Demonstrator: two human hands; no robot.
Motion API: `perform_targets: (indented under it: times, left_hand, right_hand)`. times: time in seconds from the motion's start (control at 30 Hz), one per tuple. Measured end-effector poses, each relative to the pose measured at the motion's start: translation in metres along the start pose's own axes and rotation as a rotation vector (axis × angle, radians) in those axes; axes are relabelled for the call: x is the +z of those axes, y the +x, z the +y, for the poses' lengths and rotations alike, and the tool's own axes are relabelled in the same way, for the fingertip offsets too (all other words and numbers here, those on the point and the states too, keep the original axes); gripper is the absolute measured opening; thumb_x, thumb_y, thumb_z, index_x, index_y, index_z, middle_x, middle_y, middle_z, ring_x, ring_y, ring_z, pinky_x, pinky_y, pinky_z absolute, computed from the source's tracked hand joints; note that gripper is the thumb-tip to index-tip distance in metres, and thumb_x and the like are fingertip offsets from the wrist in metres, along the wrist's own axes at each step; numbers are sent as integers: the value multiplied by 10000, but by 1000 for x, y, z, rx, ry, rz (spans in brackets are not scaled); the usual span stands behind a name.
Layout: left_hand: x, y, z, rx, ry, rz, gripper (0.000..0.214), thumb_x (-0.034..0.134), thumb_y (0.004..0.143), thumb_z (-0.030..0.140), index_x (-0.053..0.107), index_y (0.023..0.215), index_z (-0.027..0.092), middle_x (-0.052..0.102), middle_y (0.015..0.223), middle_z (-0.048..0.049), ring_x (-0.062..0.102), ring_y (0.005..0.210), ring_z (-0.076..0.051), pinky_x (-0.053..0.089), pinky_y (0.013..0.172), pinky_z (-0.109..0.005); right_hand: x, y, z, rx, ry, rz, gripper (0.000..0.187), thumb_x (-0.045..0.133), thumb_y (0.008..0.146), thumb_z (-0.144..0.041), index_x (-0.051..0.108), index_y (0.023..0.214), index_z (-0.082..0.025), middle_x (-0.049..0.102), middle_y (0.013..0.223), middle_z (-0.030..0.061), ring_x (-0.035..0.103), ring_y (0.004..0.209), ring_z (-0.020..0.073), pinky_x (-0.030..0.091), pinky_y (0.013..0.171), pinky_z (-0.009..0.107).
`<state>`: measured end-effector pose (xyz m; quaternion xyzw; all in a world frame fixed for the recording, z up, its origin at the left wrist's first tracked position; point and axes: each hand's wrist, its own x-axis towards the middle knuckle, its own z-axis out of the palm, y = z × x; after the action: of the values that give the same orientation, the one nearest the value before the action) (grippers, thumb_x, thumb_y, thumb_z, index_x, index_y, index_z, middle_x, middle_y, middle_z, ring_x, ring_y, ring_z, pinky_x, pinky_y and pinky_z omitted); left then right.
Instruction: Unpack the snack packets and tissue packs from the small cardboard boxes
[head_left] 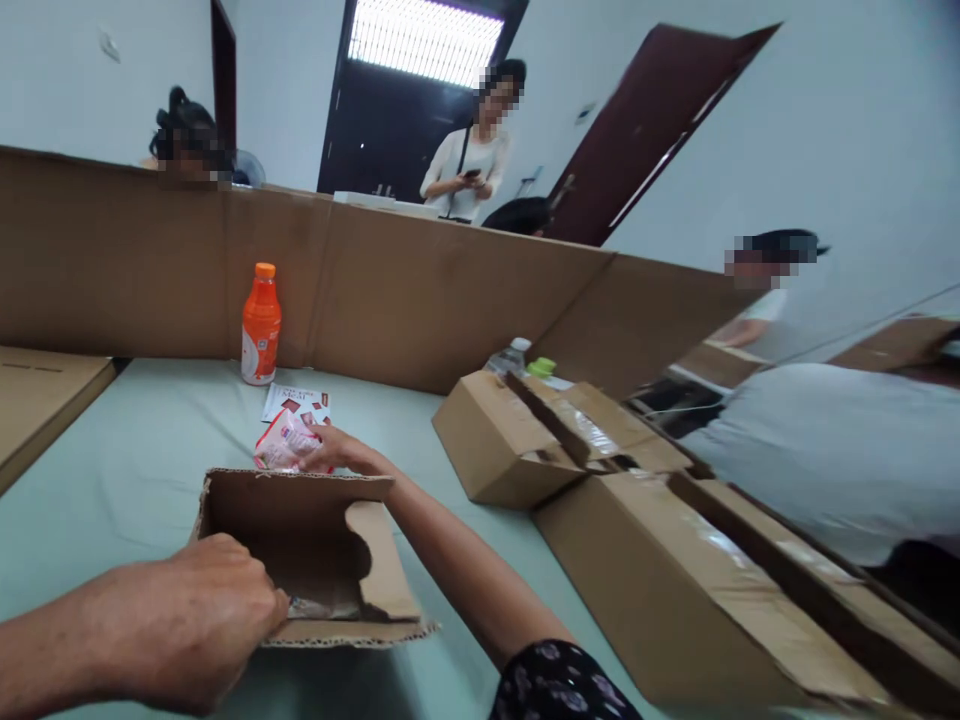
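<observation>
A small open cardboard box lies on the pale green table in front of me. My left hand is closed on its near edge, fingers curled over the rim. My right hand reaches past the far side of the box and pinches a red and white packet. Just beyond lies a flat red and white leaflet. Something shiny lies inside the box, mostly hidden by a flap.
An orange drink bottle stands by the cardboard partition. Two larger cardboard boxes lie to the right, with a water bottle behind. Flat cardboard lies at left. Other people stand and sit beyond the partition.
</observation>
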<state>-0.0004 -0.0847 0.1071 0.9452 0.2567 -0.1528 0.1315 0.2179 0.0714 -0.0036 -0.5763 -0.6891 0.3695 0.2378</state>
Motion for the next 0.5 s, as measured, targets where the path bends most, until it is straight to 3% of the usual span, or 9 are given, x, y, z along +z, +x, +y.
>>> perform_targets:
  times: [0.1,0.23,0.27,0.37,0.5]
  left_hand:
    - [1,0,5,-38,122,-75,257,583,721,20,705,861,197,777,832,-71,751,770,-311,523,631,-362]
    - [6,-2,13,-32,168,-22,293,568,714,-24,697,880,180,777,832,-71,747,741,-294,539,659,-373]
    - [7,-3,15,-32,180,-15,299,565,720,-32,699,892,173,780,848,-76,748,747,-294,542,666,-376]
    - [11,-6,19,-26,190,18,282,537,767,-43,697,893,151,781,871,-90,749,767,-290,541,671,-375]
    - [20,-7,21,-4,161,118,245,528,788,-38,675,857,145,766,812,-83,734,711,-261,530,650,-351]
  right_hand:
    - [-19,-28,-13,-25,-40,107,298,859,681,-250,713,923,-158,740,877,23,670,902,249,509,786,312]
    - [-57,-76,-32,-106,-9,303,245,714,765,-281,646,974,-174,703,924,23,636,893,219,498,779,306]
    - [-66,-92,-37,-155,16,358,237,690,787,-298,625,984,-184,691,934,18,626,877,207,499,768,304]
    - [-82,-143,-59,-493,107,528,237,731,809,-362,607,953,-223,683,891,1,620,788,184,500,692,297]
    - [-75,-195,-91,-663,-151,406,124,708,866,-287,631,954,-247,684,815,-14,591,671,151,452,614,271]
